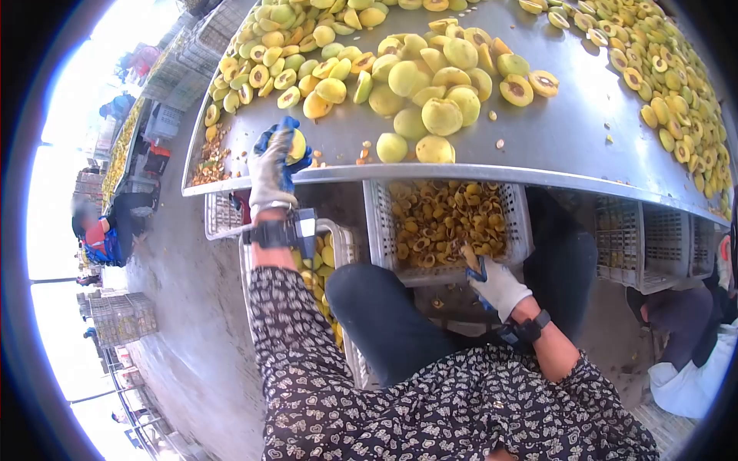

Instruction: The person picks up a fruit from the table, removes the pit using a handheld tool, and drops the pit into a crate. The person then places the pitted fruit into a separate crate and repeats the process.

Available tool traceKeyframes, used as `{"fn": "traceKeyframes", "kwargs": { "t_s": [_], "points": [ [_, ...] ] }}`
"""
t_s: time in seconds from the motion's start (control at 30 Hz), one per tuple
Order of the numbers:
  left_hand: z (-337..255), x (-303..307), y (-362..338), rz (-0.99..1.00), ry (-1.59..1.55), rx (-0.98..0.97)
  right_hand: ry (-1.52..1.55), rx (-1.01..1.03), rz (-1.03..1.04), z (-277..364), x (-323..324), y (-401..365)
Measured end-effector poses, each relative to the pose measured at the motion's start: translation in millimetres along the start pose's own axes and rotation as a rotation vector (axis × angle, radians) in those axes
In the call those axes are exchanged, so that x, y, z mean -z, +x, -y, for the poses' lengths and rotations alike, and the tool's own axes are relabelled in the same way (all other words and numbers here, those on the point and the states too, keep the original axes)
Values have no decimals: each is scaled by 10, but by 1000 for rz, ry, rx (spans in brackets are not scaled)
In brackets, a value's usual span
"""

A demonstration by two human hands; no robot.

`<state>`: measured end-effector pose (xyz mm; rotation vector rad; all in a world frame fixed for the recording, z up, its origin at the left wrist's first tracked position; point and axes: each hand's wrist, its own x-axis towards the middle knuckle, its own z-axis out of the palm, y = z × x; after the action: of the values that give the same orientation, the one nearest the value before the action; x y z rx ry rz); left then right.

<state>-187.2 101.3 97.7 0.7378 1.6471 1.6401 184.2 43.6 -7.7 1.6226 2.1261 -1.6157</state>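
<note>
While the left hand [270,170] was raised just above the near edge of the bench, its blue-coated fingers [289,123] were curled round a yellow-green fruit [297,146], which sat against their inner side, on the right of the hand. The fruit's visible part was taller than wide, its long axis running roughly up and down the view; the fingers covered the rest, so whether it was whole or cut could not be told. Lower and to the right, the right hand [498,289] was closed on a short brown stub [470,256], which stuck out beyond the thumb side, its long axis slanting away from the body and a little leftward. Beyond that stub stood a pale crate [377,230] full of brownish-yellow fruit pieces [446,219], partly under the bench [557,123]. Another crate [348,247], with yellow fruit inside, stood below the left forearm, beside the person's knee [365,296]. On the bench, a heap of rounded fruit [438,81] lay ahead and to the right of the left hand, with cut halves [516,90] next to it, some with their brown hollows facing up. Farther right spread a second, larger heap [684,107].
</note>
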Motion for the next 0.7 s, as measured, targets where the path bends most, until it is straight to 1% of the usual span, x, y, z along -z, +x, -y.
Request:
{"fn": "traceKeyframes", "kwargs": {
  "t_s": [0.03,0.1,0.13,0.17,0.2,0.23,0.3,0.37,0.4,0.47,0.5,0.57,0.63,0.7],
  "points": [
    [-53,-11,-203,81,-249,23,87,-96,32,99,63,-20],
    [-100,-199,-625,16,-623,118,295,-103,51,230,101,-52],
    [-22,-241,-807,62,-838,167,251,-133,104,359,159,-68],
    [96,-299,-952,29,-977,206,250,-96,78,420,153,-83],
    [231,-350,-1063,24,-1069,245,254,-2,37,477,158,-115],
    [353,-402,-1176,21,-1159,290,170,120,-27,531,136,-131],
    [493,-497,-1401,107,-1154,362,151,152,7,805,236,-281],
    [507,-640,-1575,26,-1027,362,68,187,69,1005,282,-381],
    [568,-647,-1613,27,-1029,373,68,176,68,1007,227,-390],
    [696,-635,-1643,205,-893,237,-170,470,-75,1010,113,-385],
    [681,-653,-1684,208,-891,242,-167,465,-77,1046,96,-413],
    [629,-720,-1771,118,-786,250,-223,367,8,1117,106,-477],
    [632,-727,-1795,107,-767,275,-232,371,0,1102,79,-500],
    [654,-729,-1804,65,-699,258,-213,355,6,1086,48,-529]
  ]
}}
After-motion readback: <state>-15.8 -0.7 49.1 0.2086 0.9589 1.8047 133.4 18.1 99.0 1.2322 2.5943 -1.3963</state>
